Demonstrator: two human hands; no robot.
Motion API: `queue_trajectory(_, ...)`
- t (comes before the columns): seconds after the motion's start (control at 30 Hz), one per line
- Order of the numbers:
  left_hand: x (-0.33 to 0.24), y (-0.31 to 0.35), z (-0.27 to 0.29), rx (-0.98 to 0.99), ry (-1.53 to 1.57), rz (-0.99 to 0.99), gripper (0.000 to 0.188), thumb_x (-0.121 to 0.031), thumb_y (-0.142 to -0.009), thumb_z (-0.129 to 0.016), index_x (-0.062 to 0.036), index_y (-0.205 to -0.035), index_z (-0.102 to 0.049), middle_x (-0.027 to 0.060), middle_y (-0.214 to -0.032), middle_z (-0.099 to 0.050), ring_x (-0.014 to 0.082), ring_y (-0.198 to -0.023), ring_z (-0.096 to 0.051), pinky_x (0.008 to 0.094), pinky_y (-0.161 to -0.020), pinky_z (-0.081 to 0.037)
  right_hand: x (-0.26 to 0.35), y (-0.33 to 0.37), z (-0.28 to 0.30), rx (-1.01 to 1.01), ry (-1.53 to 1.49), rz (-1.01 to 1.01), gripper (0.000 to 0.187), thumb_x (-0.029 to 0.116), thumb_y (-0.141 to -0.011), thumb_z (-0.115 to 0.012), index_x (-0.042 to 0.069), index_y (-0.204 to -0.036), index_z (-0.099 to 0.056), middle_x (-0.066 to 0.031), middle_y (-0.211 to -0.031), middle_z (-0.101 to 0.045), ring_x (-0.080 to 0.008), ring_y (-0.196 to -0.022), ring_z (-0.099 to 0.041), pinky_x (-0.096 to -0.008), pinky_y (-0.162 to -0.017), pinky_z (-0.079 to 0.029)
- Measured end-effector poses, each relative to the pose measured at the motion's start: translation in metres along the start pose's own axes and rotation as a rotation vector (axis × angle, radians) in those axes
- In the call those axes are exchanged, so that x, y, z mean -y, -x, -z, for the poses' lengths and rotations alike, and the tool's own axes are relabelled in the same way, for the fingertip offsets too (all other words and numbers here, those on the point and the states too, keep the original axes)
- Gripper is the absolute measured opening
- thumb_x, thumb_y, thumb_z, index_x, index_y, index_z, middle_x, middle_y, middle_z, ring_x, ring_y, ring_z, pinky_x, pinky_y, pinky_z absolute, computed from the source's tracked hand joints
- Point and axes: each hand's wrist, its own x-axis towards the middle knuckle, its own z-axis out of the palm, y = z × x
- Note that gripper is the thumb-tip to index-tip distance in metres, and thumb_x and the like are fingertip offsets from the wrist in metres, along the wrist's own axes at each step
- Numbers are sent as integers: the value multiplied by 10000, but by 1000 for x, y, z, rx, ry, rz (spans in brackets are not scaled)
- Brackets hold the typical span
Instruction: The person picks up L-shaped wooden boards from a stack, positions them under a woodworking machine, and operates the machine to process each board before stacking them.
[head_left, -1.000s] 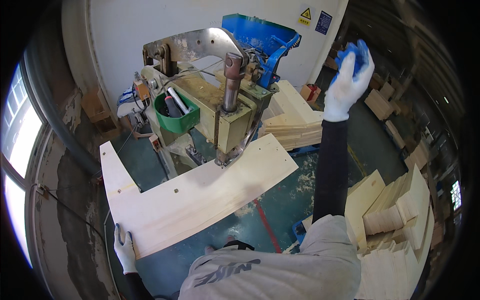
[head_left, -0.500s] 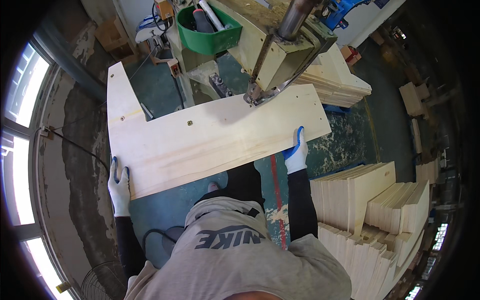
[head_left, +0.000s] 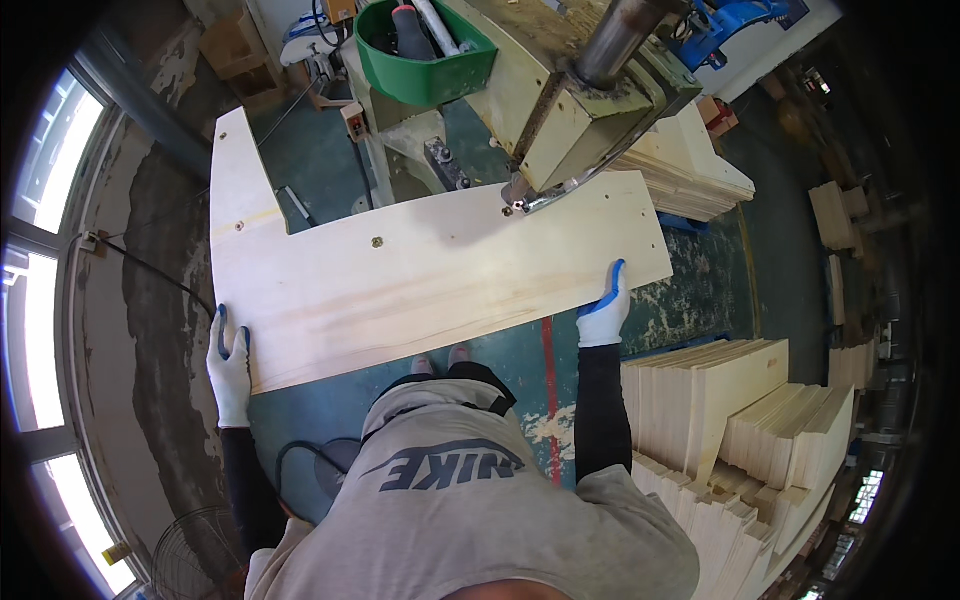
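Note:
Both my hands wear white gloves with blue on the fingers and hold a large pale L-shaped plywood panel [head_left: 400, 300]. My left hand [head_left: 230, 365] grips its left end near the lower corner, thumb and fingers around the edge. At the lower right edge my right hand [head_left: 606, 305] holds on, its thumb on the upper face. Small brassy metal fittings, such as one metal insert [head_left: 377, 242], sit in the panel, beside a few bare holes. Above its far edge is the tip of a press machine [head_left: 516, 190], with another metal fitting just beside it.
A green bin [head_left: 425, 75] with a dark-handled tool hangs on the machine. Cut plywood pieces [head_left: 700, 400] stand stacked at my right, and another panel stack [head_left: 690, 165] lies behind the machine. A wire fan guard [head_left: 195, 555] is at lower left, near the windowed wall.
The panel has shifted slightly left relative to the machine, still in both hands. A metal fitting now shows beside the press tip, where the tip covered the panel before.

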Motion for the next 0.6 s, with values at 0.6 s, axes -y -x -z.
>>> queue_trajectory(0.6,-53,-26,6,-92,-207,-197,575,-53,-986,-618,31,-1514,-407,173,-1547,-477,244,-1414,-464,319,-1148,-341,-40,-35,65,49,-86,-110,697,564,-1047,-455,100,-1558,-360,-80,-1577,-413,-275,-1425,-415,-432,-1169,-363)
